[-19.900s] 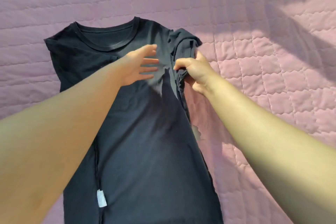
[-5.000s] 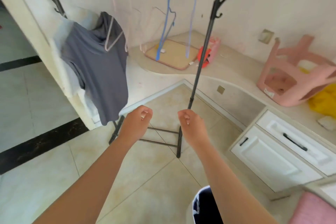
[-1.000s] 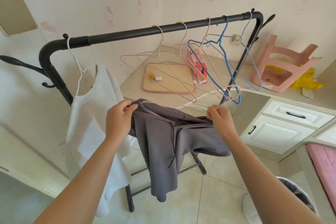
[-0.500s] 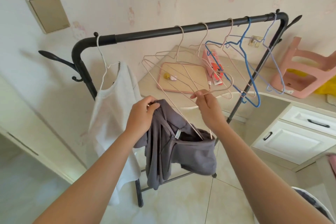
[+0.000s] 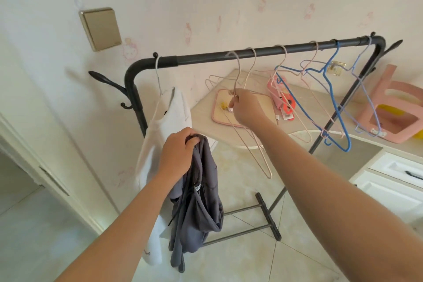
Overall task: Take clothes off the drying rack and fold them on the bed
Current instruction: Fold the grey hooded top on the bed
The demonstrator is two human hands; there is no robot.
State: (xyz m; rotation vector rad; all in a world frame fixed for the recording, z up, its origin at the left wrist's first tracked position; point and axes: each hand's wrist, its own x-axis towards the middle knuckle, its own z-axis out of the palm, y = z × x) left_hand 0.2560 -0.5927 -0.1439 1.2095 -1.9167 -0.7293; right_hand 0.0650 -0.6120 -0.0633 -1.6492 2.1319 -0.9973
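While the left hand point(image 5: 177, 151) grips the bunched top of the grey shirt point(image 5: 199, 201), the garment hangs off the rack point(image 5: 263, 51), drooping in folds from the fist down past the rack's near foot. The right hand point(image 5: 246, 110) is raised farther out, its fingers pinched round the neck of a pink wire hanger point(image 5: 267, 175). The hanger's hook reaches up to the black bar, though I cannot tell whether it sits over it. At the left end of the bar a white shirt point(image 5: 169, 117) hangs on its own hanger, just behind the left hand and touching the grey one. To the right, bare pink hangers and a blue hanger point(image 5: 345, 147) dangle from the bar. Beyond them, on a ledge at far right, a pink stool point(image 5: 366, 119) lies tipped over.
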